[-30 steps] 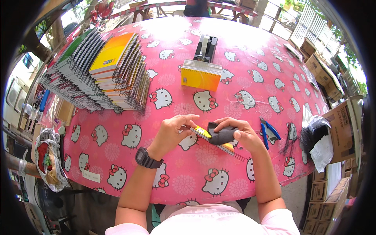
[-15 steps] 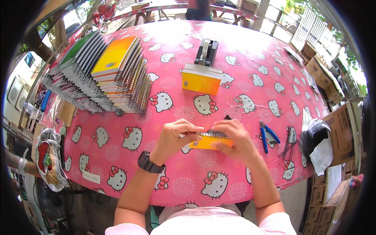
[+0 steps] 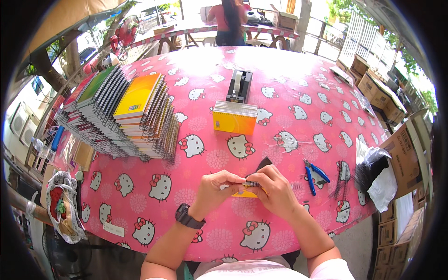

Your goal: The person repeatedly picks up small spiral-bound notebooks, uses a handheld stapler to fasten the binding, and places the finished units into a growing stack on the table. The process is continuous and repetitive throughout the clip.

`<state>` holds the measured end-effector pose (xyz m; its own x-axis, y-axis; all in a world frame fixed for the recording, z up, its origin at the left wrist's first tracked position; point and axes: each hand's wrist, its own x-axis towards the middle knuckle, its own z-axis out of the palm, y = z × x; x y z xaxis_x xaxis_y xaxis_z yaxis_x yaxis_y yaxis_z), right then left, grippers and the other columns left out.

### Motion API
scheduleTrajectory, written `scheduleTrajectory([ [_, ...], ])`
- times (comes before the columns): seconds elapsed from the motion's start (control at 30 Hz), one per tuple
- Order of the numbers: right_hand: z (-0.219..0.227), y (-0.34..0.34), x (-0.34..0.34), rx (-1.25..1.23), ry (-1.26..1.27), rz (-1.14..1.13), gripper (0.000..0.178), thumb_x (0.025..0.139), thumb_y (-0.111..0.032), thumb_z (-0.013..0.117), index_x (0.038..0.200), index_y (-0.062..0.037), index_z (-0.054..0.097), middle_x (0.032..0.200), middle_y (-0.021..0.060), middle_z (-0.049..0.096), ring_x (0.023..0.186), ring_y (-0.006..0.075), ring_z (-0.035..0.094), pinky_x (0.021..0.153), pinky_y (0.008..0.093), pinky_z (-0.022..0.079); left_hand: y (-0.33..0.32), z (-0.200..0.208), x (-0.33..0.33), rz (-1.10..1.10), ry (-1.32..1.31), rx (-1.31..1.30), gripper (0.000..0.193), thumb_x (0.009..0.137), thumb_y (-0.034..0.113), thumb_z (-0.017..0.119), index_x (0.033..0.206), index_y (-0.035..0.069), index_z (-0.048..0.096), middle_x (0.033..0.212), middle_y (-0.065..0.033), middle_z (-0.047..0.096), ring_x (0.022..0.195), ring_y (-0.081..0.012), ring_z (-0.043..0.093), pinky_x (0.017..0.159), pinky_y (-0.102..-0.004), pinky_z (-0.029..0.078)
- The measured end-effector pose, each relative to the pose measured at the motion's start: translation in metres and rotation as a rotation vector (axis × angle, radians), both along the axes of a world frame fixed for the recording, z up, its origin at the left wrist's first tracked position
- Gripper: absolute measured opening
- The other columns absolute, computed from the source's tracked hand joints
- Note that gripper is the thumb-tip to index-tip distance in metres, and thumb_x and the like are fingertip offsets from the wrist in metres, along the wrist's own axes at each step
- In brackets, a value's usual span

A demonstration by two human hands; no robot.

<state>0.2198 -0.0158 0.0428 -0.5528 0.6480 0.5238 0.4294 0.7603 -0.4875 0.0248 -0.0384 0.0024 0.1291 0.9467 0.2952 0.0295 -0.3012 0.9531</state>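
Observation:
A small yellow spiral notebook (image 3: 245, 192) is held low over the pink table, its coiled edge facing away from me and mostly covered by fingers. My left hand (image 3: 215, 189), with a dark watch at the wrist, pinches the left end of the coil. Close beside it, my right hand (image 3: 276, 192) is closed over the notebook's coil and right part, the fingertips of both hands nearly touching. Just beyond the right hand lies a dark, pointed object (image 3: 264, 163), partly hidden. Blue-handled pliers (image 3: 316, 178) rest to the right, jaws pointing away.
Tall stacks of spiral notebooks (image 3: 135, 100) stand at left. A tape dispenser (image 3: 239, 87) sits behind a pile of small yellow notebooks (image 3: 234, 119). Loose wire coils (image 3: 341, 179) lie right of the pliers. Cardboard boxes (image 3: 403, 156) line the right edge. A person (image 3: 228, 21) is at another table.
My right hand has shifted left along the notebook's coil, up against the left fingertips. The whole view has tilted upward, showing more of the person at the back.

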Motion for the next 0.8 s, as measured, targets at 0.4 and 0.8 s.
scheduleTrajectory([
  [0.4,0.002,-0.004,-0.003,-0.01,0.1,0.067,0.022,0.08,-0.005,0.067,0.101,-0.0039,0.06,0.086,0.0107,0.059,0.077,0.0269,0.058,0.065,0.0351,0.049,-0.006,0.004,0.004,0.067,-0.014,0.081,0.017,0.074,-0.009,0.071,0.089,0.0,0.069,0.088,-0.0082,0.068,0.081,-0.0132,0.064,0.071,-0.025,0.053],
  [0.8,0.009,-0.005,0.002,-0.12,0.087,0.114,0.021,0.08,-0.019,0.072,0.089,-0.0052,0.059,0.081,0.0084,0.055,0.077,0.0267,0.057,0.064,0.037,0.048,-0.004,0.008,0.002,-0.032,0.06,0.229,0.015,0.075,-0.008,0.07,0.085,0.003,0.069,0.089,-0.0078,0.069,0.081,-0.0136,0.064,0.069,-0.0249,0.053],
])
